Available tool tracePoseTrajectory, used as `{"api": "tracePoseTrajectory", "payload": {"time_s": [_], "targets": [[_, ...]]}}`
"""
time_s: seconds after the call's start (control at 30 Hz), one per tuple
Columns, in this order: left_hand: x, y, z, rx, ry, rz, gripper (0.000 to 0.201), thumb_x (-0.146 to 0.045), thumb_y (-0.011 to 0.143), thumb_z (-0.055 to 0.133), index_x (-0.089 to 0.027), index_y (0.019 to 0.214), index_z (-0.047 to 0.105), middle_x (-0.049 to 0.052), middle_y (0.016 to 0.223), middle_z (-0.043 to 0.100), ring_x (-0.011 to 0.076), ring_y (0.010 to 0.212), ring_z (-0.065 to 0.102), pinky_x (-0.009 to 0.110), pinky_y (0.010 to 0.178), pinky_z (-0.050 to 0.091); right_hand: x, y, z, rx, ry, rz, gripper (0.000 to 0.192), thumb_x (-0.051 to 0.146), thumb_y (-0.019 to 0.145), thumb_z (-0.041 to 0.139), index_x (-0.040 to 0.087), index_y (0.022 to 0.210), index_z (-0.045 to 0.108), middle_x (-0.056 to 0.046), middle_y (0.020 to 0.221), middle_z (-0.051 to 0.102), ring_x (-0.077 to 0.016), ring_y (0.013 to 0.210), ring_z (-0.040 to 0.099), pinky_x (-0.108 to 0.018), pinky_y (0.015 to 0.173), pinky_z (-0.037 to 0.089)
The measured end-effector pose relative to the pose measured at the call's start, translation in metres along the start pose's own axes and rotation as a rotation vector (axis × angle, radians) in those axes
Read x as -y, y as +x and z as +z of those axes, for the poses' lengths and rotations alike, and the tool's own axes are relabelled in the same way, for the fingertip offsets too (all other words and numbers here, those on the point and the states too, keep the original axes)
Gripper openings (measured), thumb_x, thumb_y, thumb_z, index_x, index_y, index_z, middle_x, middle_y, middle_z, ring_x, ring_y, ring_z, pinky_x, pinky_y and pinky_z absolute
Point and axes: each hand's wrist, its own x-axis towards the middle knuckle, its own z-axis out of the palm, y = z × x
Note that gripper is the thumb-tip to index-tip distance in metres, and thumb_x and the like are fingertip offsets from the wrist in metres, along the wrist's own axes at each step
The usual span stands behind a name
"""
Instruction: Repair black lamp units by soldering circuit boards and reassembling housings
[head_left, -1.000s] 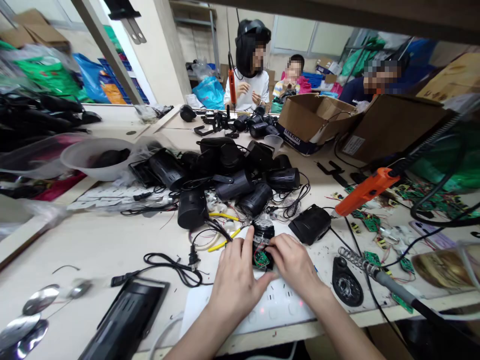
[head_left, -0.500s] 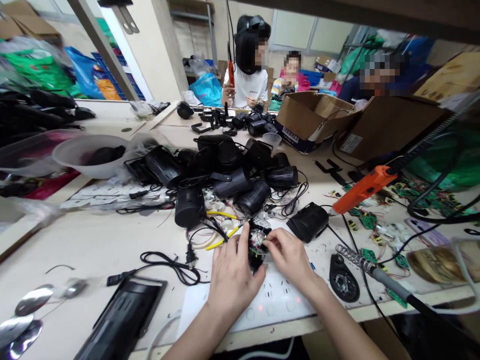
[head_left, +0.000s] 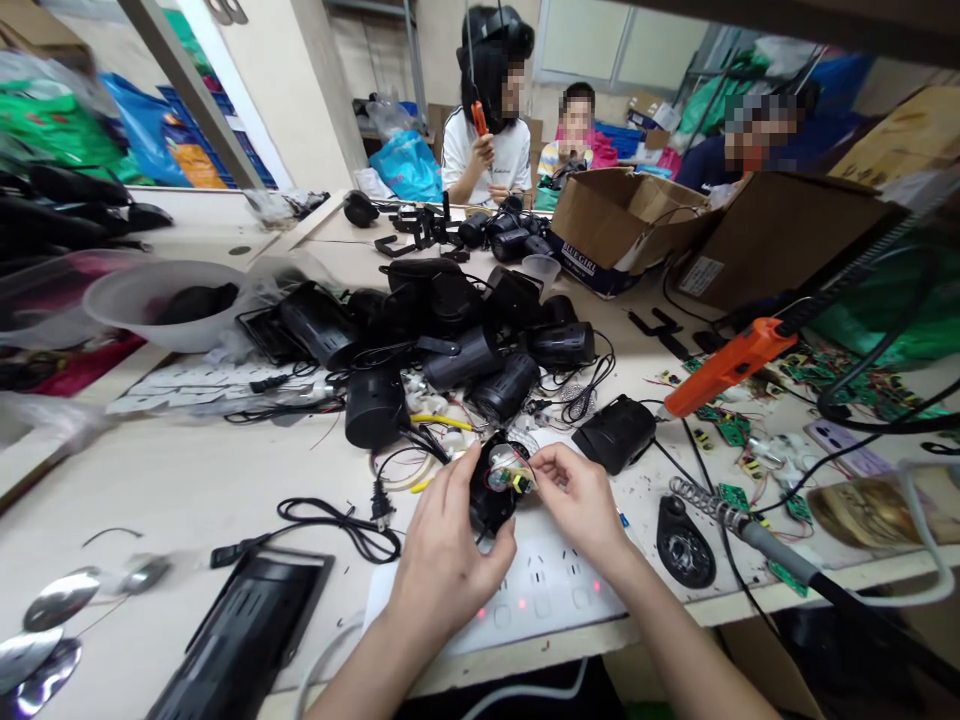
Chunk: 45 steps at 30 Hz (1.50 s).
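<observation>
A pale workbench (head_left: pixel 187 480) runs through a crowded workshop, its middle heaped with black housings (head_left: pixel 450 340) and loose cables, cardboard boxes (head_left: pixel 622 225) at its far side and three people seated beyond them. At the near edge, the left hand (head_left: pixel 442 555) wraps around a small black housing (head_left: pixel 491 495) — lifted just above a white power strip (head_left: pixel 540 590) — while the right hand (head_left: pixel 574 495) pinches the wiring at its open face. An orange screwdriver (head_left: pixel 724 365) hangs to the right over scattered green circuit boards (head_left: pixel 731 432); a soldering iron (head_left: pixel 750 535) lies in its coiled stand by the table's front edge. To the left, bare tabletop stretches between a black power cord (head_left: pixel 337 520), a flat black panel (head_left: pixel 247 630) and a white bowl (head_left: pixel 142 305) — the clearest patch in view.
</observation>
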Motion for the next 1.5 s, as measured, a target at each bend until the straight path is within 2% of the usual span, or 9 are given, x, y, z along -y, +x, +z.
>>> {"api": "tracePoseTrajectory", "payload": {"time_s": [0.2,0.37,0.5,0.6,0.73,0.9,1.5], "targets": [[0.003,0.000,0.000,0.127,-0.023,0.000,0.071,-0.025,0.083,0.056,-0.015,0.146,0.026,0.017,0.129,0.058,0.0304,0.116,0.057,0.046,0.095,0.050,-0.004,-0.002,0.003,0.012,0.025,0.052,0.009,0.022,0.077,0.056,0.020,0.075,0.064,0.000,0.067,0.067,-0.0141,0.059,0.061,-0.024,0.057,0.050],[0.011,-0.011,0.003,0.195,0.032,-0.016,0.080,-0.038,0.079,0.067,-0.019,0.147,0.030,0.018,0.138,0.051,0.0350,0.124,0.051,0.052,0.099,0.045,-0.013,-0.006,0.006,-0.006,0.058,0.128,0.008,0.026,0.077,0.060,0.020,0.074,0.064,-0.001,0.066,0.067,-0.0155,0.059,0.061,-0.025,0.056,0.050],[0.014,-0.016,0.005,0.140,0.029,-0.068,0.076,-0.037,0.082,0.066,-0.019,0.145,0.029,0.017,0.133,0.056,0.0324,0.121,0.055,0.050,0.099,0.046,-0.014,-0.008,0.006,-0.021,0.099,0.164,0.011,0.030,0.077,0.062,0.020,0.074,0.064,-0.002,0.067,0.067,-0.0160,0.060,0.062,-0.026,0.057,0.051],[0.012,-0.013,0.003,0.071,-0.036,-0.097,0.077,-0.038,0.079,0.068,-0.018,0.144,0.030,0.016,0.130,0.059,0.0307,0.120,0.058,0.046,0.098,0.049,-0.010,-0.008,0.005,-0.042,0.127,0.172,0.013,0.032,0.076,0.063,0.020,0.076,0.065,-0.002,0.068,0.066,-0.0159,0.061,0.061,-0.027,0.059,0.051],[0.006,-0.006,-0.001,0.004,-0.069,-0.116,0.082,-0.041,0.077,0.071,-0.019,0.144,0.030,0.015,0.131,0.059,0.0311,0.120,0.059,0.047,0.098,0.050,-0.006,-0.006,0.002,-0.065,0.184,0.193,0.015,0.034,0.075,0.065,0.020,0.076,0.065,-0.001,0.067,0.065,-0.0156,0.059,0.060,-0.027,0.057,0.051],[0.004,-0.003,-0.002,-0.005,-0.060,-0.103,0.083,-0.040,0.075,0.073,-0.018,0.143,0.032,0.016,0.134,0.058,0.0321,0.121,0.059,0.047,0.098,0.051,-0.008,-0.003,0.004,-0.050,0.267,0.242,0.016,0.035,0.071,0.067,0.019,0.072,0.063,0.000,0.060,0.062,-0.0142,0.053,0.056,-0.025,0.050,0.049],[-0.003,0.003,-0.006,0.033,-0.053,-0.117,0.077,-0.034,0.075,0.069,-0.014,0.141,0.035,0.016,0.130,0.061,0.0314,0.118,0.059,0.044,0.096,0.051,-0.002,0.002,-0.005,0.021,0.427,0.354,0.021,0.034,0.062,0.074,0.018,0.069,0.063,0.002,0.056,0.060,-0.0126,0.050,0.056,-0.023,0.049,0.047]]}}
